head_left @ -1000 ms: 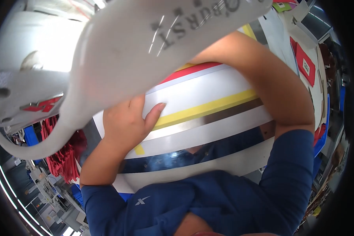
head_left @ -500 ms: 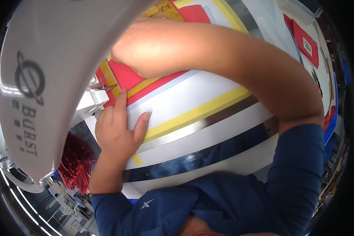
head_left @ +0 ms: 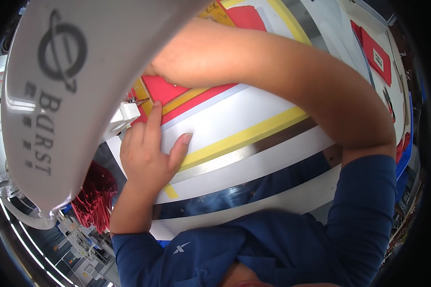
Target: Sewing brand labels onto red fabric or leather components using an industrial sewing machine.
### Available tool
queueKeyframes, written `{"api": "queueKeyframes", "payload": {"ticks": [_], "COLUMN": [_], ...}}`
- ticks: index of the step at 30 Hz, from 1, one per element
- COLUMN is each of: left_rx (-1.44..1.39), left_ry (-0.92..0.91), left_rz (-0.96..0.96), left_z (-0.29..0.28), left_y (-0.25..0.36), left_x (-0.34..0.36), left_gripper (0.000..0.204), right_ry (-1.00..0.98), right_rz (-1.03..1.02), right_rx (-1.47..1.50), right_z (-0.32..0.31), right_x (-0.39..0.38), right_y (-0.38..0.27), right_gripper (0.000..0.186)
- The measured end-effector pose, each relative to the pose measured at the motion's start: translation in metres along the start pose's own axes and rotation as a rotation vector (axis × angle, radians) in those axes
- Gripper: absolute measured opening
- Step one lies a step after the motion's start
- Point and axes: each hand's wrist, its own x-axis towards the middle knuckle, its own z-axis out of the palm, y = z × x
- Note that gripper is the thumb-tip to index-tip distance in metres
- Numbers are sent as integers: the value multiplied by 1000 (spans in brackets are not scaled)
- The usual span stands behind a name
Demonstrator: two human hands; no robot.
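Observation:
My left hand [head_left: 146,150] lies flat, fingers stretched out and thumb apart. Its index fingertip touches the corner of a yellow-brown template frame [head_left: 184,101] over red fabric [head_left: 164,90]. Close to that fingertip is the small metal foot of a sewing machine, beside a white block [head_left: 125,117]. My right hand [head_left: 184,57] reaches across from the right and is over the red fabric inside the frame. The machine's grey-white head [head_left: 48,110] covers its fingers, so whether it holds anything cannot be seen.
A white work surface [head_left: 225,117] with yellow tape strips [head_left: 244,139] and a metal strip [head_left: 225,165] curves in front of me. Dark red strands [head_left: 95,196] hang at left below the machine. More red pieces [head_left: 376,55] lie at far right beside a blue bin edge [head_left: 404,158].
The whole view has shifted slightly, with the machine head appearing further right. A small white spot now shows on the red fabric under my right hand. My left hand keeps its pose.

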Motion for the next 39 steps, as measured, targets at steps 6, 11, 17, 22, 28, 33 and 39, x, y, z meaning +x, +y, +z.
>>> {"api": "queueKeyframes", "payload": {"ticks": [6,11,17,22,28,33,39], "left_rx": [-62,-142,-95,-56,-112,-148,-147], "left_ry": [-8,-40,-36,-2,6,-26,7], "left_rz": [-3,-26,-43,6,-44,-94,-179], "left_z": [2,-2,0,0,-4,-5,-12], "left_y": [0,2,4,1,6,0,-3], "left_x": [-1,2,-2,-4,5,-5,-14], "left_gripper": [77,78,77,77,69,60,49], "right_ry": [24,-101,11,-69,-58,-47,-86], "right_rz": [-17,24,-34,-86,-180,-187,-233], "right_rx": [-42,-83,-24,8,53,2,-87], "right_z": [-7,-20,-18,-36,-35,-36,-29], "right_x": [-4,-4,-12,-16,-17,-28,-22], "right_y": [-4,-11,0,8,-1,-12,-27], "right_gripper": [27,27,28,29,27,27,29]}}
